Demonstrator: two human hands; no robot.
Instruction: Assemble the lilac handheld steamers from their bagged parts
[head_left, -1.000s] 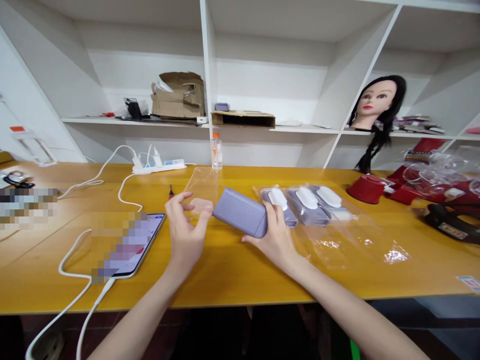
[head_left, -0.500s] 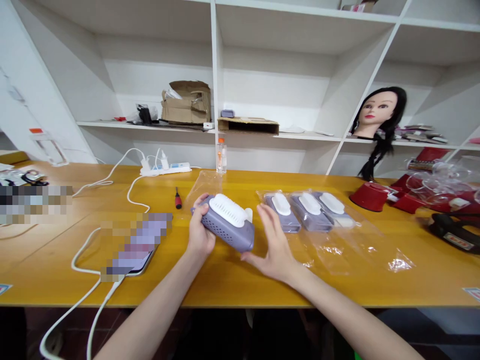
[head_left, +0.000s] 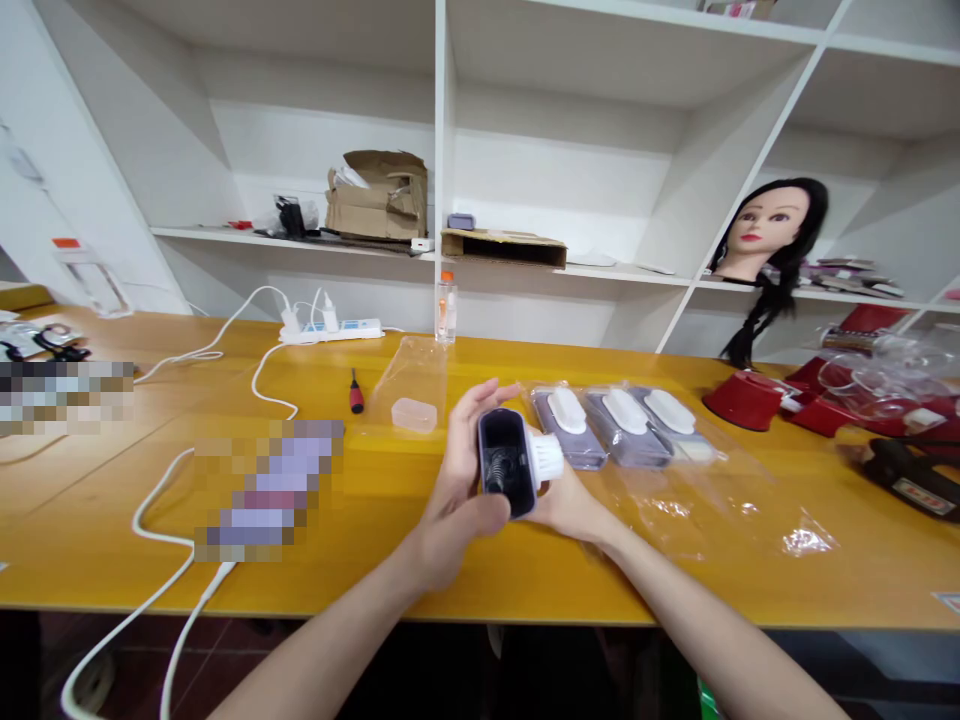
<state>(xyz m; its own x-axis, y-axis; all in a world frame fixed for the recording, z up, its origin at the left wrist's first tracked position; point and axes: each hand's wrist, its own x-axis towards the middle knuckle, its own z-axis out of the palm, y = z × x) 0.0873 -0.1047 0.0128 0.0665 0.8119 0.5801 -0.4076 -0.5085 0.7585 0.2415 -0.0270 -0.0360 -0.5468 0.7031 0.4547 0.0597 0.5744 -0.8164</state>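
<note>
Both my hands hold a lilac plastic bristle-headed device (head_left: 504,465) above the yellow wooden table (head_left: 150,520). Its open end faces me, showing a dark inside with a coiled spring, and its white head (head_left: 544,458) sticks out to the right. My left hand (head_left: 457,500) wraps around the body from the left. My right hand (head_left: 570,505) supports it from below, near the white head. Just right of my hands lie several similar devices in clear bags (head_left: 607,428). A small clear plastic box (head_left: 414,415) sits to the left, in front of an empty clear bag (head_left: 412,372).
A red-handled screwdriver (head_left: 356,392) lies left of the box. Further left are a blurred phone (head_left: 266,490) with white cables and a power strip (head_left: 330,331). A bottle (head_left: 446,308) stands at the back. Red objects (head_left: 742,400) and clear plastic sit right; white shelves rise behind.
The device has turned so its open end faces me, hiding the bristles and perforated side. It has moved right, and my left hand now wraps around its body.
</note>
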